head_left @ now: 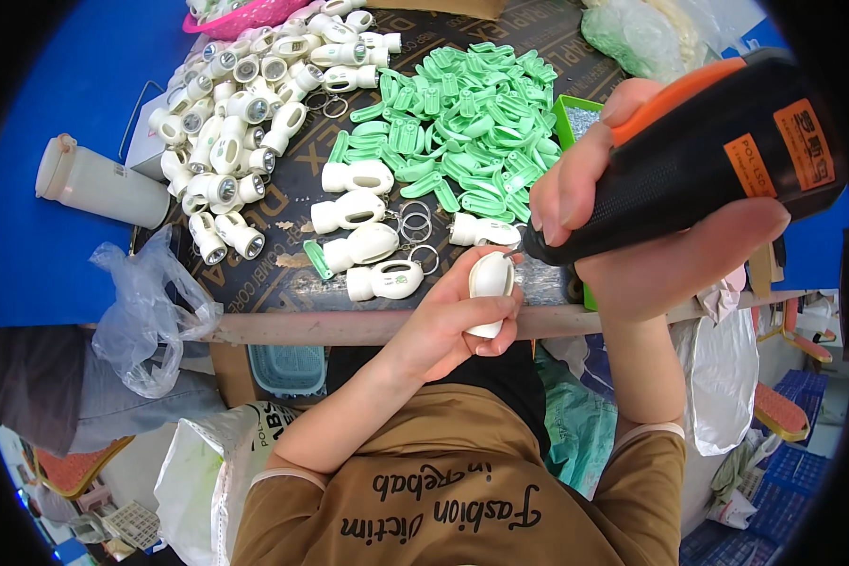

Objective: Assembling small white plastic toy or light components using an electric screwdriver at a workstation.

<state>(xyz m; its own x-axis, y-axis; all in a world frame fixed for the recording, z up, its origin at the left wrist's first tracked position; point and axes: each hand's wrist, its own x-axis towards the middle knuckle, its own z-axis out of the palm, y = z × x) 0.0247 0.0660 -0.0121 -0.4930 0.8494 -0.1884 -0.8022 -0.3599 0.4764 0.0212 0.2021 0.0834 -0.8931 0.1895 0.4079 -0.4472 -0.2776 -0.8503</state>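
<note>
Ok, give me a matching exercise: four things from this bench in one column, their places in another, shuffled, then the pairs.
Things:
1. electric screwdriver
2. white oval shell
3. green clips
4. white bottle

Places:
A. heaped mid-table
B. gripped in the right hand
C. lying on the blue surface at far left
D. held in the left hand

Pairs: 1-B, 2-D, 3-A, 4-C
</note>
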